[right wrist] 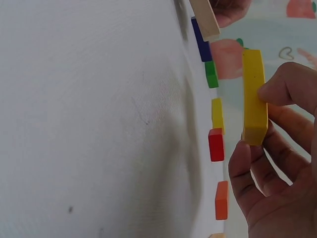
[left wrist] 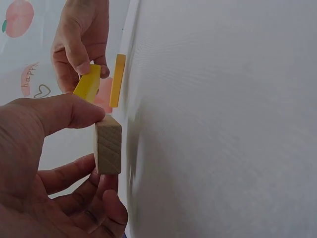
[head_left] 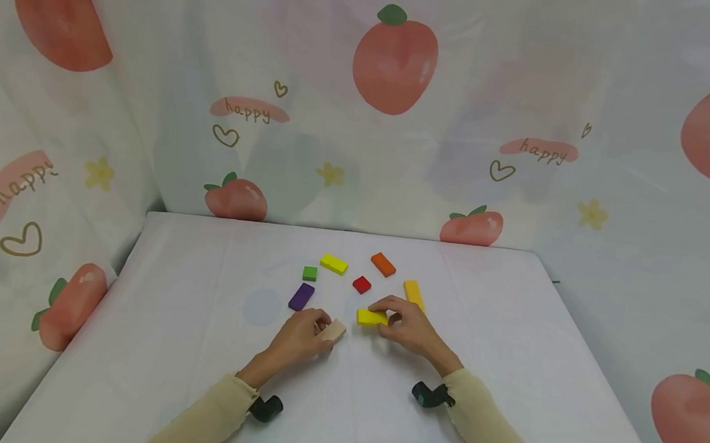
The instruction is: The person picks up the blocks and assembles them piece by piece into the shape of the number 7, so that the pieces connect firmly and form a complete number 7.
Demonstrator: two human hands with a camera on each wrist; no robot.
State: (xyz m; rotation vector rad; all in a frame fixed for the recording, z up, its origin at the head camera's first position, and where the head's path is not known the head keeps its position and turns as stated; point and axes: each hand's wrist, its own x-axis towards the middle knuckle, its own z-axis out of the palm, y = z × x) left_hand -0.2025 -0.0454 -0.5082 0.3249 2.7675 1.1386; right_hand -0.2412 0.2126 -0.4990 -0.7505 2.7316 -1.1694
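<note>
Yellow block (head_left: pixel 372 317), smooth painted slab, long axis left-right, pinched in our right hand (head_left: pixel 407 330), raw-wood block (head_left: pixel 332 330), visible grain, gripped by our left hand (head_left: pixel 299 337) fingers, just above cloth-covered worktop (head_left: pixel 195 348)

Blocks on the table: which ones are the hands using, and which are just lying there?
In use:
- plain wooden block, pinched by the left hand
- yellow block, pinched by the right hand

Just lying about:
- purple block
- green block
- second yellow block
- red block
- orange block
- amber block
</note>
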